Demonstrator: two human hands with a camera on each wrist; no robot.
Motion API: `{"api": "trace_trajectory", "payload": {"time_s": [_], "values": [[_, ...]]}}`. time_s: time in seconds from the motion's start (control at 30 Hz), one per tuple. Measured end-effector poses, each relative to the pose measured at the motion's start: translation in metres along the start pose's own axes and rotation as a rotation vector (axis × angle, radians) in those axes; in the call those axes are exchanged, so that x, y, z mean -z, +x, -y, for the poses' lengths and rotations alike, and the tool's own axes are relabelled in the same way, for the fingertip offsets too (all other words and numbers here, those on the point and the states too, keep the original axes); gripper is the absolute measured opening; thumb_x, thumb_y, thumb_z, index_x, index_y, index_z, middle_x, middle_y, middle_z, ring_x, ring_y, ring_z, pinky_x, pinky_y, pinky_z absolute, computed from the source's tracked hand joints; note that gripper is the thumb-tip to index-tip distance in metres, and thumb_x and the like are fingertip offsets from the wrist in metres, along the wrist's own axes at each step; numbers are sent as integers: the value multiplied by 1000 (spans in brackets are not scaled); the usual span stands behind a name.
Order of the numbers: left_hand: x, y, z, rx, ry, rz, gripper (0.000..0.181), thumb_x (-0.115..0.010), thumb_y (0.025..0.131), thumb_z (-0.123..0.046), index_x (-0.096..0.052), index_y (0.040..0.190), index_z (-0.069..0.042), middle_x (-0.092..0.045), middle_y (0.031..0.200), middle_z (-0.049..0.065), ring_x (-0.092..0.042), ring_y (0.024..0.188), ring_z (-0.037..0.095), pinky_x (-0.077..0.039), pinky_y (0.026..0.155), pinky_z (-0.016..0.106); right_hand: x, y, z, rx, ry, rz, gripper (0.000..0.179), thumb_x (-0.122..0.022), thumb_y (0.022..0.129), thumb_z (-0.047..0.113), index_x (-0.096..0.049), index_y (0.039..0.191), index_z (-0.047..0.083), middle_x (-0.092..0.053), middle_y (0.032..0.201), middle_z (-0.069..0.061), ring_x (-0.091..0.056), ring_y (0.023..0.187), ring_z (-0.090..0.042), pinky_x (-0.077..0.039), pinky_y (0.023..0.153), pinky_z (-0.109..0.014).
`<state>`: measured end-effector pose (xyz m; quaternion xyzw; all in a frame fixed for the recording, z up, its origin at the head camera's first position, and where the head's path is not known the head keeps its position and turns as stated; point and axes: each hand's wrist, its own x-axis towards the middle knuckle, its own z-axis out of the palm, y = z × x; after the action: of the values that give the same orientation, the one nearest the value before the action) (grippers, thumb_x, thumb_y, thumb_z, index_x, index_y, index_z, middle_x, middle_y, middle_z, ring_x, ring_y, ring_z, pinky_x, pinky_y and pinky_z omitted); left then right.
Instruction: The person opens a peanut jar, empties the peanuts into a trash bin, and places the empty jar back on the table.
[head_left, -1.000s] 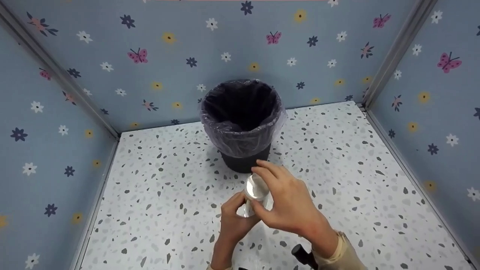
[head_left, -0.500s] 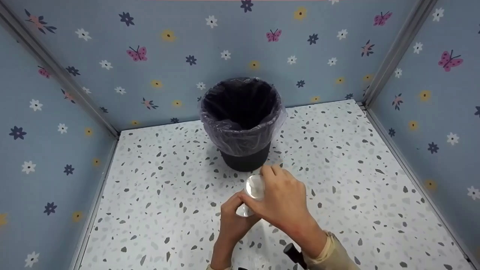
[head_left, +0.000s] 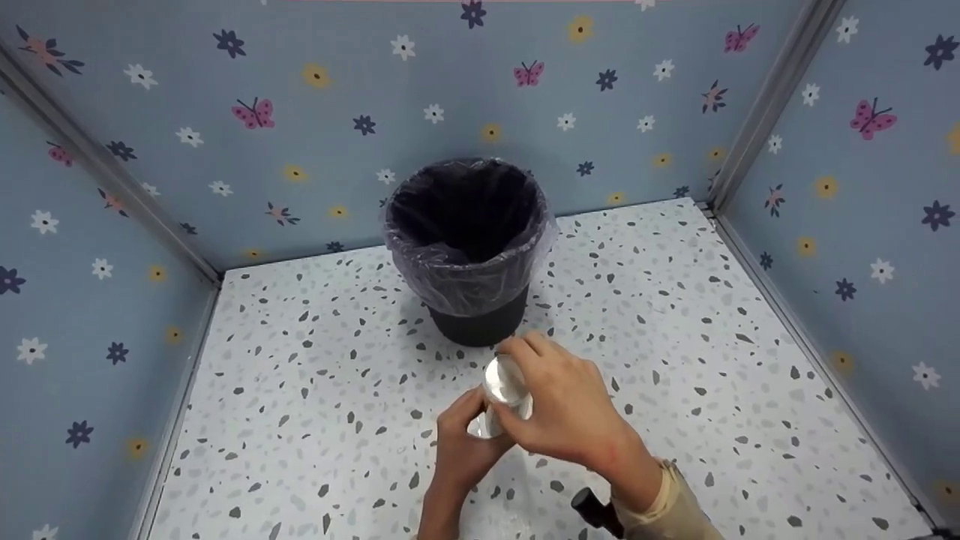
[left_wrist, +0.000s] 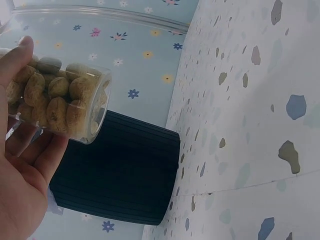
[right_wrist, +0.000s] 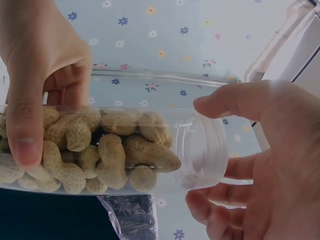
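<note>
My left hand (head_left: 463, 444) grips a clear plastic jar (left_wrist: 103, 107) around its body. Unshelled peanuts (right_wrist: 111, 157) fill much of it. At the jar's top is a translucent screw lid (right_wrist: 207, 150), facing up towards the head camera. My right hand (head_left: 576, 405) holds this lid, thumb on one side and curled fingers on the other. The lid sits on the jar's mouth in the right wrist view. Part of the jar's body is hidden behind both hands in the head view.
Just beyond my hands stands a black trash bin (head_left: 480, 322) with a translucent purple liner (head_left: 469, 289) folded over its rim. Flowered blue panels (head_left: 420, 82) enclose the speckled white surface (head_left: 300, 390) at the back and both sides.
My right hand has turned around the lid and back again. The left hand keeps its grip on the jar. The head view has shifted slightly, so the bin appears further left.
</note>
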<state>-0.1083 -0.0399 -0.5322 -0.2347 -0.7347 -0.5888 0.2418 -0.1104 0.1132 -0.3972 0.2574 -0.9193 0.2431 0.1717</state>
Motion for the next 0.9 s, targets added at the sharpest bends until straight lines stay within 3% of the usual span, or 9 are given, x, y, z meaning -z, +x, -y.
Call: {"api": "trace_trajectory", "payload": {"time_s": [0.13, 0.27, 0.4, 0.57, 0.7, 0.9], "values": [[2, -3, 2, 8, -12, -6, 51, -87, 69, -3, -67, 116, -12, -68, 105, -1, -67, 90, 17, -54, 75, 27, 1, -1, -1, 32, 36, 55, 57, -75, 70, 28, -58, 124, 16, -58, 113, 4, -58, 97, -12, -53, 64, -32], [4, -5, 1, 16, 0, -11, 53, -87, 69, -4, -67, 117, -11, -68, 106, 0, -68, 92, 17, -54, 77, 27, 0, -1, 1, 12, 27, 49, 73, -80, 71, 41, -53, 134, 16, -55, 126, 2, -59, 105, -16, -54, 67, -37], [6, -5, -2, 18, 39, -18, 51, -88, 69, -7, -68, 116, -12, -68, 105, -2, -67, 92, 16, -54, 79, 27, -7, -1, 6, -64, -52, -39, 79, -82, 64, 61, -58, 122, 13, -56, 113, 0, -61, 88, -16, -52, 59, -34], [6, -7, -4, 21, 39, -37, 49, -89, 66, -6, -70, 111, -10, -69, 103, -3, -67, 91, 16, -53, 80, 27, -18, -2, 10, -136, -122, -133, 76, -78, 61, 70, -60, 105, 11, -58, 93, 0, -57, 72, -16, -47, 49, -31], [6, -8, -3, 13, 39, -45, 46, -89, 65, -4, -70, 106, -8, -70, 100, -3, -67, 88, 15, -54, 76, 27, -24, -3, 12, -148, -116, -169, 69, -78, 63, 68, -61, 99, 12, -59, 89, 1, -57, 70, -15, -47, 49, -29], [6, -7, -1, 12, 0, -25, 46, -89, 66, -3, -70, 107, -11, -69, 103, -1, -68, 92, 18, -54, 79, 30, -22, -4, 9, -107, -18, -161, 55, -82, 68, 53, -62, 101, 14, -59, 94, 2, -58, 78, -14, -50, 55, -31]]}}
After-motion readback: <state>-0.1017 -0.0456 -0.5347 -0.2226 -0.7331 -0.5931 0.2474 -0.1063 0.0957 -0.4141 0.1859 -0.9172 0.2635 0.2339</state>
